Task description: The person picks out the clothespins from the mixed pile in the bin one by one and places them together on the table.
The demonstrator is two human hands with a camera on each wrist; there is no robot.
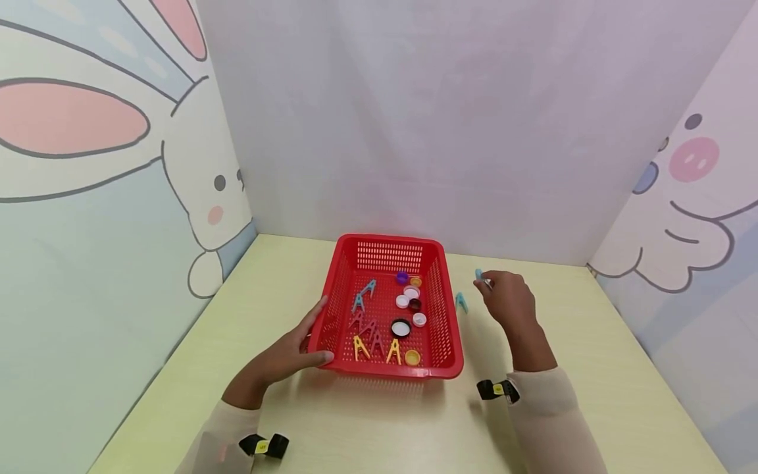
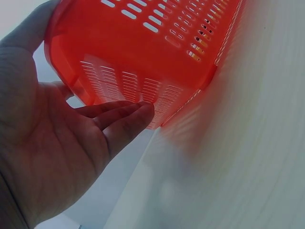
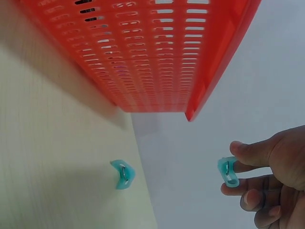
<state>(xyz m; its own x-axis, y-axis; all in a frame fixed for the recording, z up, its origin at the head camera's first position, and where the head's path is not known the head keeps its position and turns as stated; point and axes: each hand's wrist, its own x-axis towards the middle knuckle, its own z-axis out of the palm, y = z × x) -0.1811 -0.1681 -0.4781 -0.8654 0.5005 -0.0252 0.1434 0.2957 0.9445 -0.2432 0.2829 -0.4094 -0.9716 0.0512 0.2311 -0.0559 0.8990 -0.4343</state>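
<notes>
A red plastic basket [image 1: 385,370] sits on the table, its walls slotted. At its near left corner my left hand [image 1: 290,355] holds the rim, thumb over the top and fingers along the outer wall, as the left wrist view shows. Right of the basket, my right hand [image 1: 510,299] pinches a teal clothespin [image 3: 228,171] between thumb and fingers, raised over the table. Another teal clothespin [image 1: 461,302] lies on the table close to the basket's right wall. Inside the basket, teal, dark pink and yellow clothespins [image 1: 360,347] are on the left and front.
Several bottle caps lie in the basket's right half, among them a black-rimmed cap [image 1: 401,328], a purple cap [image 1: 402,278] and a yellow cap [image 1: 412,357]. A pale wall [image 1: 408,131] rises behind the table [image 1: 367,428], with cartoon-printed panels at both sides.
</notes>
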